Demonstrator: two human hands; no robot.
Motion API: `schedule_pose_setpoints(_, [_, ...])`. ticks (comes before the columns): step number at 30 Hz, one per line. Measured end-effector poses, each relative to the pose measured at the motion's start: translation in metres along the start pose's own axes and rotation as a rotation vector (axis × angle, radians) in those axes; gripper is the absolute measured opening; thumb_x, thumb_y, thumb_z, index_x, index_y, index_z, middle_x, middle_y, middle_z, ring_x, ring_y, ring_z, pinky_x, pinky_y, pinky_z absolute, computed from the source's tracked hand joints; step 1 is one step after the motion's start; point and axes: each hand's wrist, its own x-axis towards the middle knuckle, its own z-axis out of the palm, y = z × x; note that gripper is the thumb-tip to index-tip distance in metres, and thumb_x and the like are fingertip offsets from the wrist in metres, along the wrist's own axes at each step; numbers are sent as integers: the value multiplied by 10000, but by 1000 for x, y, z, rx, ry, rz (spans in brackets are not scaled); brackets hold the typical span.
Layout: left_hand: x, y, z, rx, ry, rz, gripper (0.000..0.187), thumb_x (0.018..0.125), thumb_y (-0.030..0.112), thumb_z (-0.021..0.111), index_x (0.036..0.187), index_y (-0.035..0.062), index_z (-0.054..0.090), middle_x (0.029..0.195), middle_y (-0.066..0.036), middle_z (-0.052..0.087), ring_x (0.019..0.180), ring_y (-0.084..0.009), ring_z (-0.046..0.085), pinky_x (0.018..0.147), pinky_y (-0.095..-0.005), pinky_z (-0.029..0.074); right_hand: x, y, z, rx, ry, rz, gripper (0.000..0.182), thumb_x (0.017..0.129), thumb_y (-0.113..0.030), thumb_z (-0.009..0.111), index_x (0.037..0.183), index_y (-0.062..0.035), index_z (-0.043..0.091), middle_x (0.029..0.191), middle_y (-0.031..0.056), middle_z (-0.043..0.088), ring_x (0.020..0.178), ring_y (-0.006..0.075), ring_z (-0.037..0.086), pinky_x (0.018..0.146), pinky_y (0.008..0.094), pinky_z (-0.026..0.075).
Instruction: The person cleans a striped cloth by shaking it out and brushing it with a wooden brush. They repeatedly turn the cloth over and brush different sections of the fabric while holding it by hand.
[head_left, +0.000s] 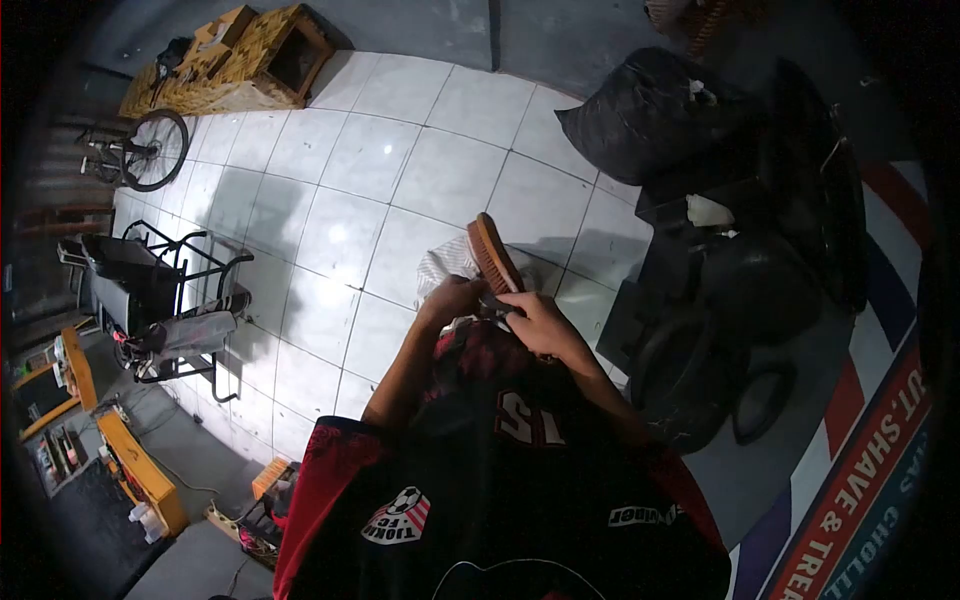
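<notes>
A brush (492, 255) with a brown wooden back and reddish bristles points up and away from my body, just beyond my hands. My left hand (458, 298) is closed near the brush's lower end, around something dark that I cannot make out. Against the lower end of the brush, my right hand (535, 318) has its fingers bent and pressed together; what they grip is too small to name. A whitish, striped cloth or bag (440, 268) shows behind the brush and beside my left hand.
Black plastic bags (660, 110) are piled on the right by dark furniture. A black-framed chair (130, 275) stands at the left, with a bicycle wheel (155, 150) behind it. A wooden cabinet (290, 60) is at the upper left. A lettered banner (860, 460) is at the right.
</notes>
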Motion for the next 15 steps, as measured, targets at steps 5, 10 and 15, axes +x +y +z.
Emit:
schedule_pose_setpoints(5, [-10, 51, -6, 818, 171, 247, 153, 720, 132, 620, 841, 39, 619, 783, -112, 625, 721, -225, 620, 613, -325, 492, 0, 6, 1, -52, 121, -151, 350, 734, -38, 512, 1077, -5, 572, 887, 243, 595, 762, 276, 607, 678, 317, 463])
schedule_pose_setpoints(10, [6, 39, -14, -1275, 234, -346, 229, 881, 210, 428, 1021, 50, 512, 1008, -93, 557, 932, -232, 519, 871, -369, 423, 3, 0, -2, -40, 155, -201, 359, 730, -34, 518, 1084, -12, 571, 914, 267, 571, 777, 316, 597, 683, 332, 461])
schedule_pose_setpoints(15, [14, -8, -12, -670, 293, -182, 274, 893, 224, 402, 1076, 44, 498, 1124, -120, 510, 1070, -229, 456, 909, -349, 374, -1, -11, -6, -5, 167, -119, 362, 728, -38, 518, 1084, -18, 575, 893, 267, 561, 776, 352, 582, 689, 364, 457])
